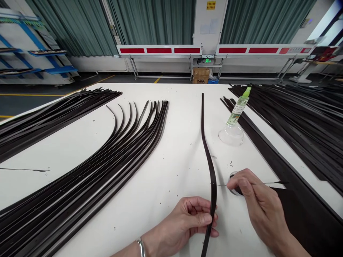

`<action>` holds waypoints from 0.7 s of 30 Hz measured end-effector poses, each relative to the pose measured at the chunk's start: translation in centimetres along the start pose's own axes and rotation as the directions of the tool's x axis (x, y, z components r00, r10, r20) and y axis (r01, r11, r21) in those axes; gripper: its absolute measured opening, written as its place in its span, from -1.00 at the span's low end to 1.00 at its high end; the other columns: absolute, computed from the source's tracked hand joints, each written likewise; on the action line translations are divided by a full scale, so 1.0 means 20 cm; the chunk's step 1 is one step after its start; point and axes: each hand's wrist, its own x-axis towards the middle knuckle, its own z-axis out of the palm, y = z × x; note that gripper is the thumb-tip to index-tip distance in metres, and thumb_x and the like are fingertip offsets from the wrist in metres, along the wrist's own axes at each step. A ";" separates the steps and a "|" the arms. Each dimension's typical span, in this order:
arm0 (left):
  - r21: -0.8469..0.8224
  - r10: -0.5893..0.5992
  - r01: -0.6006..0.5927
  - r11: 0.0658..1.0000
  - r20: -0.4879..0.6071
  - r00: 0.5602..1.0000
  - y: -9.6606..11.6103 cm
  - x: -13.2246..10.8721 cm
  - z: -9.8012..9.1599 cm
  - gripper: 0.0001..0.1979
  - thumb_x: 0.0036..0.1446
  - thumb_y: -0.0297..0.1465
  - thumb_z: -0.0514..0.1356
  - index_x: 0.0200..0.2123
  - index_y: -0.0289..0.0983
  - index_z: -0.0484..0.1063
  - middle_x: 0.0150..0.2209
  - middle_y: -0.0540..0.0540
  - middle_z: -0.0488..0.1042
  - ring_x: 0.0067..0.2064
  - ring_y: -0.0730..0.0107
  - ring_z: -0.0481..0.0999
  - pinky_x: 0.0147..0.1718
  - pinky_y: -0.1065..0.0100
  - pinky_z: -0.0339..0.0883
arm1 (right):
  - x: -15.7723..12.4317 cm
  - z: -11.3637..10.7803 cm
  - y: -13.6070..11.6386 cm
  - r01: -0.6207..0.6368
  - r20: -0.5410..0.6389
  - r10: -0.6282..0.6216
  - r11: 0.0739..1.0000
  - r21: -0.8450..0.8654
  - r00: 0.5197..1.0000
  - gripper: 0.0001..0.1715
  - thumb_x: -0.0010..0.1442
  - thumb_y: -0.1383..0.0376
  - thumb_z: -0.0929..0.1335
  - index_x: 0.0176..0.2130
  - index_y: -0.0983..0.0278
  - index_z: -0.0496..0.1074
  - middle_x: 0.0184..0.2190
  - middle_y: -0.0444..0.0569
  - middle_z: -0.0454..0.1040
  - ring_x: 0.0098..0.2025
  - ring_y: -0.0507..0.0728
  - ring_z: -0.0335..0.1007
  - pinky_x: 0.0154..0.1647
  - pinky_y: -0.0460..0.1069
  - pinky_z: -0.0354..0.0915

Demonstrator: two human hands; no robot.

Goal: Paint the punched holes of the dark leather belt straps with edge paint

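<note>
My left hand [193, 217] pinches a long, narrow strip of dark leather [208, 160], likely a belt blank, which runs up the white table [174, 178] and curves slightly. My right hand [257, 192] grips a thin pointed rod [257, 184] crosswise between its fingers, a little to the right of the strip. Just under those fingers sits a small round dish [233, 183] with dark contents, mostly hidden by the hand. A metal bangle [140, 248] circles my left wrist.
Fanned dark leather strips [107, 153] cover the table's left side, with another bundle [53, 114] beyond them. More strips [294, 107] are piled at the right. A green-capped bottle [238, 107] leans against a clear glass bowl [230, 134]. A red-and-white barrier [214, 50] stands beyond the table.
</note>
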 end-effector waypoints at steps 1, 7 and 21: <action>0.004 0.001 -0.001 1.000 0.000 1.000 0.00 0.00 0.00 -0.78 -0.07 -0.46 0.41 -0.30 -0.36 0.54 -0.35 -0.14 0.50 -0.33 0.39 0.49 -0.24 0.22 0.46 | 0.01 0.01 0.01 0.020 0.008 -0.021 1.000 0.005 1.000 -0.71 0.35 0.38 0.19 -0.36 0.23 0.39 -0.42 -0.10 0.44 -0.33 0.04 0.37 -0.35 -0.05 0.23; 0.012 -0.008 0.008 1.000 0.001 1.000 0.00 0.00 0.00 -0.76 -0.11 -0.44 0.43 -0.31 -0.34 0.55 -0.36 -0.13 0.50 -0.33 0.39 0.47 -0.24 0.22 0.46 | 0.01 0.04 0.03 0.121 0.012 -0.121 0.993 0.015 0.993 -0.75 0.33 0.44 0.19 -0.31 0.23 0.37 -0.43 -0.10 0.45 -0.33 0.07 0.38 -0.34 -0.01 0.25; 0.043 0.002 -0.004 0.999 0.034 0.999 0.00 0.01 0.00 -0.79 -0.06 -0.45 0.40 -0.29 -0.35 0.54 -0.34 -0.14 0.51 -0.33 0.40 0.48 -0.23 0.20 0.47 | 0.00 0.05 0.04 0.161 0.040 -0.160 0.986 -0.032 0.986 -0.79 0.32 0.46 0.21 -0.28 0.25 0.38 -0.45 -0.09 0.44 -0.32 0.07 0.33 -0.32 0.01 0.26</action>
